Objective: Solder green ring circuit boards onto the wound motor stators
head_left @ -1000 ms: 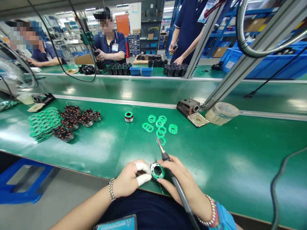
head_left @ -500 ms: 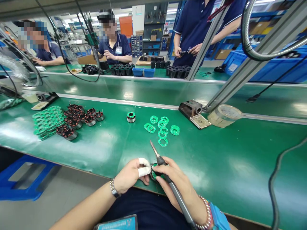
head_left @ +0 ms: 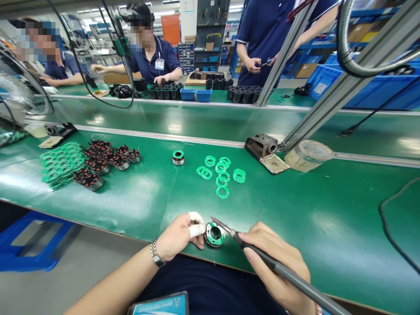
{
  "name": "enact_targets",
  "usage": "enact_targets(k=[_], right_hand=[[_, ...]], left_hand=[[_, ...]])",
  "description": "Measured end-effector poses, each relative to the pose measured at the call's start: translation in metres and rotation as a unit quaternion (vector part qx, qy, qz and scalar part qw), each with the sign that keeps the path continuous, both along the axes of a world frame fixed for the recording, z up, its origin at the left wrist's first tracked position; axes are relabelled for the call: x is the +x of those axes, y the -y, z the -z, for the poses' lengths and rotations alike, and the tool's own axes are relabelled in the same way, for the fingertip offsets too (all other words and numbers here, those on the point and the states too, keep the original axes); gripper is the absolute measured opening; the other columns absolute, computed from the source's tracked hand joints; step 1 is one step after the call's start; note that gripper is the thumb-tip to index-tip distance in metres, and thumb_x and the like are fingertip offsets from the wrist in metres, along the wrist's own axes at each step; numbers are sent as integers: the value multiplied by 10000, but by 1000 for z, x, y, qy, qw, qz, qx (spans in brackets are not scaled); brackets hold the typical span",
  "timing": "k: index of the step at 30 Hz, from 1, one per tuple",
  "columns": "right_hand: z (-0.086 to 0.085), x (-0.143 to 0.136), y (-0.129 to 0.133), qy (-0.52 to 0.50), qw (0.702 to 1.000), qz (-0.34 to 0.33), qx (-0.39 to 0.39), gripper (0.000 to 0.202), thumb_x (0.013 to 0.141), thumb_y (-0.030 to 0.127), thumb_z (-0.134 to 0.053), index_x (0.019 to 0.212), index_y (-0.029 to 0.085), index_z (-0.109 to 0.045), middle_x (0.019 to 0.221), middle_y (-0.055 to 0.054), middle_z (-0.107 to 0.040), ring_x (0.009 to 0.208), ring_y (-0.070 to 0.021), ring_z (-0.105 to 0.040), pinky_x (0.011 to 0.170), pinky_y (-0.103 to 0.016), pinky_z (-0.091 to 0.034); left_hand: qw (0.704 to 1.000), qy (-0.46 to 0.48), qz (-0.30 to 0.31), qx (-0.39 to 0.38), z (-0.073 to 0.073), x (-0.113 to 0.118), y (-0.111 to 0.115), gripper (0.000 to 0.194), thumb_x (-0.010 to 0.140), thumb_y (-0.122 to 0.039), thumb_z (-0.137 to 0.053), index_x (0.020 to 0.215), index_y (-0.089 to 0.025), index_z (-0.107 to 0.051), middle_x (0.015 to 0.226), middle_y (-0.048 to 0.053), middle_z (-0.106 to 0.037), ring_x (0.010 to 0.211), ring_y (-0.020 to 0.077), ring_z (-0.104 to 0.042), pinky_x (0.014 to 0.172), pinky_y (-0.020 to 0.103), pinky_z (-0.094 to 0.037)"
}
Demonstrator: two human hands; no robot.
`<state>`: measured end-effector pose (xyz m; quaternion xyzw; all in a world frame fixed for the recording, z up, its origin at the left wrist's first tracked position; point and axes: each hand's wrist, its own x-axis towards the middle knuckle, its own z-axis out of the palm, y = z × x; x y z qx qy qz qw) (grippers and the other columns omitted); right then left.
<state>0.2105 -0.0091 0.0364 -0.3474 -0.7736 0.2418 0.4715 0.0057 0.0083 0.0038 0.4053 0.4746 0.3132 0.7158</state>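
Observation:
Near the table's front edge, my left hand point(head_left: 179, 234), with white wraps on its fingertips, is closed on the left side of a motor stator point(head_left: 210, 243). A green ring-shaped circuit board point(head_left: 220, 237) lies on top of the stator, facing up. A thin wire hangs below it. My right hand point(head_left: 278, 253) grips a soldering iron point(head_left: 295, 278) by its dark handle. The iron's tip is at the upper edge of the board; whether it touches cannot be made out. Several loose green ring boards point(head_left: 222, 192) lie beyond my hands.
Another stator with a board point(head_left: 178, 158) stands mid-table. Several bare stators point(head_left: 121, 162) and a stack of green board panels point(head_left: 61, 164) are at left. An iron stand point(head_left: 262, 146) and a round tub point(head_left: 307, 156) stand at right. Co-workers point(head_left: 157, 61) work across the bench.
My right hand has moved right and away from the stator, uncovering the board. The iron's tip has come down from above the table to the board's upper edge. My left hand keeps its hold.

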Motion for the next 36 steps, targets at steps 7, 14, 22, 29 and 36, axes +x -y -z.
enact_targets(k=[7,14,22,29,36], right_hand=[[-2,-3,1,-9,1000,-18,-23,187,772,56,-520,857,167,-644,584,-31,-595,528,-149,-529,477,-278,-452],[-1,-3,1,-9,999,-24,-28,190,770,54,-521,861,165,-646,584,-30,-585,536,-152,-525,485,-280,-446],[-3,0,-2,3,1000,-28,-10,196,807,83,-506,942,170,-618,625,-31,-591,566,-153,-550,521,-282,-478],[6,-6,-26,131,981,-141,-9,223,783,69,-517,969,189,-548,925,-79,-650,989,-211,-567,799,-323,-510],[11,-8,-34,183,970,-159,-31,336,754,97,-569,1068,191,-494,1015,-85,-629,1092,-223,-506,908,-374,-465]], left_hand=[[1000,-6,-8,-2,3,0,1,196,674,-315,-615,659,-154,-504,494,-29,-566,470,108,-569,530,223,-432],[1000,-26,-12,9,2,1,1,169,679,-302,-588,669,-161,-495,492,-30,-563,472,113,-571,522,220,-423],[999,-36,-8,12,2,0,0,159,685,-294,-579,665,-161,-493,493,-32,-559,464,111,-574,512,214,-426],[997,-55,4,44,5,-1,1,171,749,-316,-555,699,-160,-505,507,-31,-539,472,112,-558,544,237,-462],[849,-272,84,446,12,-21,20,134,807,-273,-560,887,-221,-655,841,55,-631,732,154,-579,668,255,-453]])
